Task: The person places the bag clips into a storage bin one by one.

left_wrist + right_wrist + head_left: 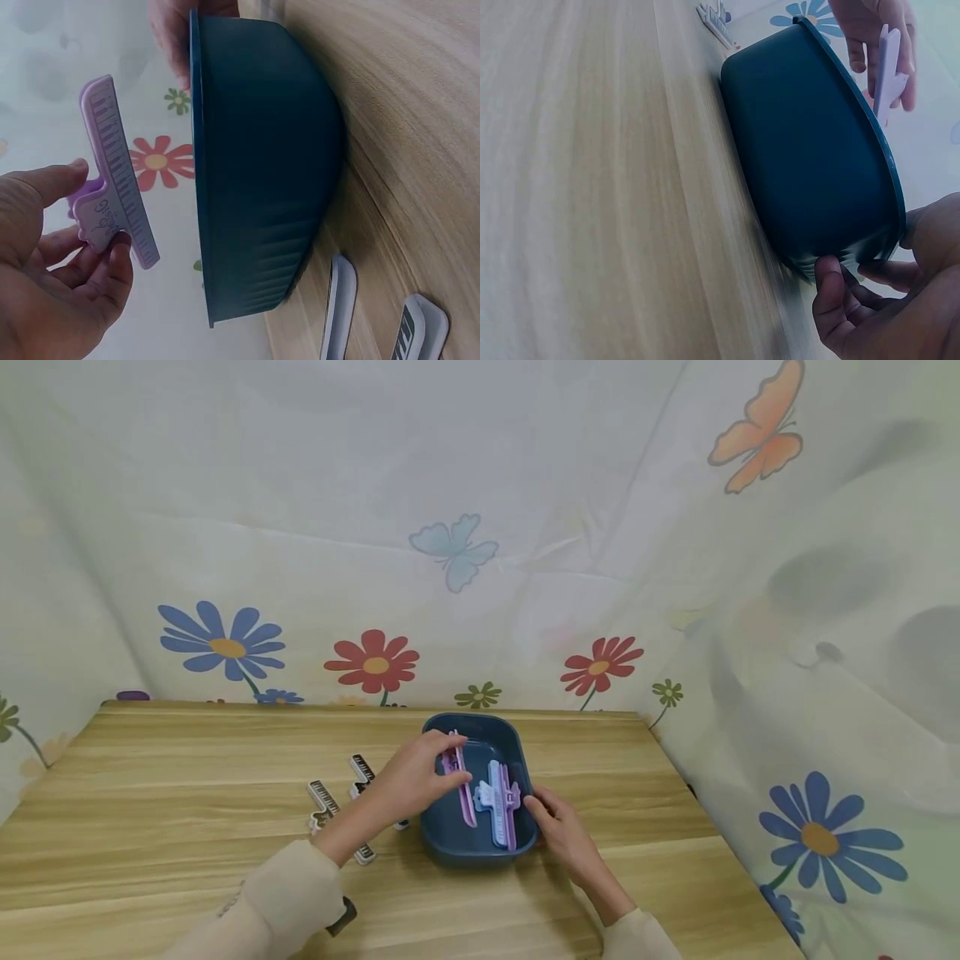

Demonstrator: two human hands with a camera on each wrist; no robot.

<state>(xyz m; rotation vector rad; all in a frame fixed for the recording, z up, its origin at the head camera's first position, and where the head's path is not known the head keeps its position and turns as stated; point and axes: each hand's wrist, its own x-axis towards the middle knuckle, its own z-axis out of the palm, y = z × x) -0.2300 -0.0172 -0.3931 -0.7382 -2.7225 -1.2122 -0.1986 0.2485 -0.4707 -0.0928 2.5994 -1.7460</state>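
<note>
My left hand (420, 772) pinches a purple music clip (120, 172) by its handle, over the left side of a dark blue plastic basin (472, 862). Piano keys are printed along the clip's long jaw, and in the left wrist view it hangs beyond the basin's rim. Inside the basin lie a light blue clip (497, 814) and another purple clip (513, 818), side by side. The basin's right wall is held by my right hand (566, 835), thumb at the rim and fingers against the outside (885, 300).
Black-and-white piano-key clips (324, 797) lie on the wooden table (187, 793), left of the basin and partly hidden by my left arm. A flower-printed cloth (525, 610) hangs behind the table and along its sides. A small purple object (133, 695) sits at the far left corner.
</note>
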